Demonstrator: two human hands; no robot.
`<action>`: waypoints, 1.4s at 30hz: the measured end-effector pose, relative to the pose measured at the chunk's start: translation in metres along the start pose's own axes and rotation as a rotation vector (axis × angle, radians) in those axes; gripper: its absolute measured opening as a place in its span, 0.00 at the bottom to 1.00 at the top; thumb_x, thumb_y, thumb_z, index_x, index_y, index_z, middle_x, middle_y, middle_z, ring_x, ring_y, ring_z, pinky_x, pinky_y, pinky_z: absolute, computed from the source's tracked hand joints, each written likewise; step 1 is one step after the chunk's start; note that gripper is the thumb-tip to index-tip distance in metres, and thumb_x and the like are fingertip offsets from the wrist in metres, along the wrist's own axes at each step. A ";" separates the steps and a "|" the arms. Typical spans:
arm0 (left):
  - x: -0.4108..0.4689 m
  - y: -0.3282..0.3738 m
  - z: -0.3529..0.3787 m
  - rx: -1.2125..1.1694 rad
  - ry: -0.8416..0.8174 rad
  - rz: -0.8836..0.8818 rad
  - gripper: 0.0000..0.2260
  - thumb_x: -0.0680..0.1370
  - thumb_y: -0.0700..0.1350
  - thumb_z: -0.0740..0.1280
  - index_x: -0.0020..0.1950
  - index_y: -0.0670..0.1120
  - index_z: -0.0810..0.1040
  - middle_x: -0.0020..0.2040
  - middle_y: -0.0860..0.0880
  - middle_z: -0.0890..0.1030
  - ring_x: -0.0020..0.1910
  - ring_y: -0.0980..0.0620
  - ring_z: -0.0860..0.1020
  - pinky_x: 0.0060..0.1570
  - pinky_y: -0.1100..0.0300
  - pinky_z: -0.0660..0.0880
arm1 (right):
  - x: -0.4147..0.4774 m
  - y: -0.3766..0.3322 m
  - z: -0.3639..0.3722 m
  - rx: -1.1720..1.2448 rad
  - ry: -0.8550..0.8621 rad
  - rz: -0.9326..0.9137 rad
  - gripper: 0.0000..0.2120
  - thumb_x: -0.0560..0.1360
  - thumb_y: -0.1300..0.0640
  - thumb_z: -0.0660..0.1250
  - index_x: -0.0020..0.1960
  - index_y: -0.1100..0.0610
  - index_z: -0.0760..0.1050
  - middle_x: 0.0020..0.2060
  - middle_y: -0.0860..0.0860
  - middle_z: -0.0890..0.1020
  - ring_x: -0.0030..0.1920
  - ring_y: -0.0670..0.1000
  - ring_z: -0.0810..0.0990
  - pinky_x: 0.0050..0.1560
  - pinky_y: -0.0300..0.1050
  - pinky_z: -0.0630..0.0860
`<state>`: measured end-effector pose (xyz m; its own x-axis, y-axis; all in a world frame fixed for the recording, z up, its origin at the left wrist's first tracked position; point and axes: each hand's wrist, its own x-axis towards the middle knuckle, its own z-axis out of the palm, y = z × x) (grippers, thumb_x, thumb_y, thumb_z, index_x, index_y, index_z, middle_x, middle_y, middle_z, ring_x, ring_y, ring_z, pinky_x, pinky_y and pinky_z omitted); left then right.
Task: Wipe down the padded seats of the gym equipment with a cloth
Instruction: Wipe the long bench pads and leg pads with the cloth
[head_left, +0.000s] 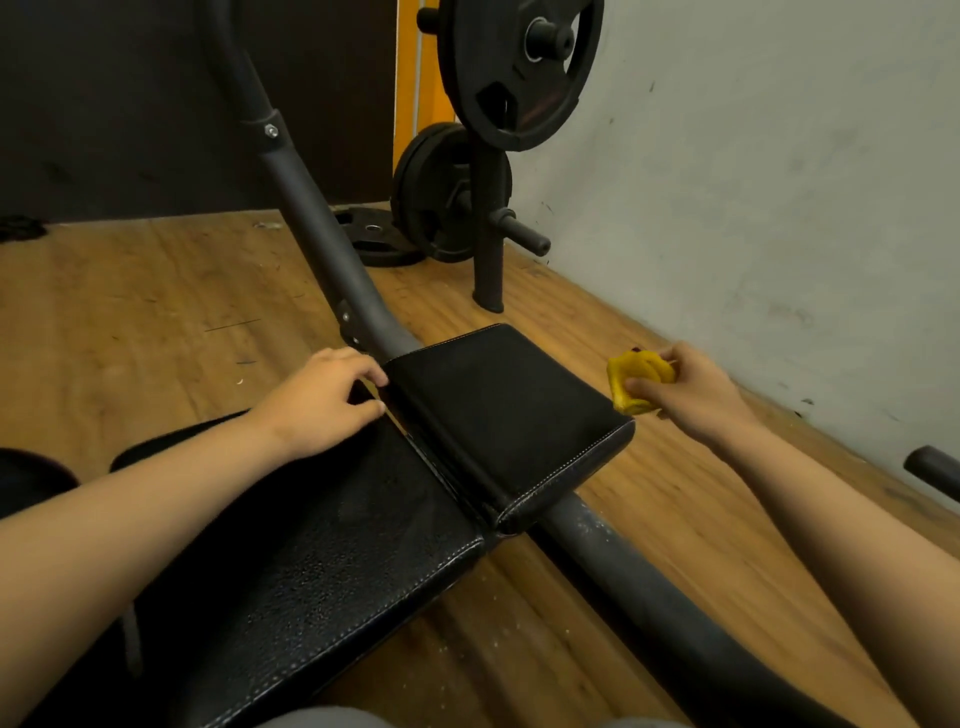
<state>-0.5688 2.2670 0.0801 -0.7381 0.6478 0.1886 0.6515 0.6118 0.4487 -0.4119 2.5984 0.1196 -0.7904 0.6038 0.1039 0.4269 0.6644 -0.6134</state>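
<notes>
My right hand (696, 387) clutches the crumpled yellow cloth (640, 382), just right of the small black padded seat (504, 410) | left hand (322, 400) curled at its left edge, grip unclear | seat speckled, wiping ahead, I reckon

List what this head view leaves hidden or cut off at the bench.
Head view:
- Yellow cloth: bunched in the right hand, whose fingers hide its spread.
- Left hand: curled fingers hide whether it grips the small pad.
- Long pad: near end cut by bottom edge.
- Top weight plate: cut by top edge.
</notes>
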 end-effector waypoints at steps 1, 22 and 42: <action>0.000 -0.007 -0.003 0.014 0.021 -0.039 0.10 0.76 0.45 0.70 0.57 0.48 0.78 0.56 0.48 0.77 0.62 0.49 0.72 0.63 0.56 0.67 | -0.001 -0.002 0.001 -0.063 -0.035 -0.002 0.14 0.74 0.50 0.71 0.55 0.51 0.70 0.49 0.50 0.77 0.47 0.51 0.77 0.43 0.48 0.77; -0.008 -0.038 -0.006 -0.267 0.119 -0.397 0.07 0.78 0.38 0.67 0.49 0.49 0.81 0.45 0.56 0.81 0.46 0.64 0.77 0.42 0.76 0.69 | 0.032 -0.103 0.125 -0.032 -0.284 -0.487 0.07 0.73 0.53 0.70 0.49 0.55 0.77 0.44 0.52 0.81 0.46 0.53 0.79 0.46 0.49 0.76; -0.178 -0.010 -0.109 -0.523 0.470 -0.888 0.10 0.79 0.39 0.65 0.46 0.53 0.80 0.42 0.58 0.83 0.45 0.61 0.81 0.49 0.67 0.75 | -0.057 -0.235 0.177 -0.130 -0.611 -0.399 0.13 0.75 0.53 0.68 0.58 0.55 0.74 0.50 0.54 0.80 0.51 0.57 0.79 0.47 0.47 0.74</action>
<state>-0.4631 2.0955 0.1373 -0.9675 -0.2232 -0.1191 -0.2080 0.4338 0.8767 -0.5452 2.3299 0.1198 -0.9838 -0.0219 -0.1779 0.0747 0.8519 -0.5183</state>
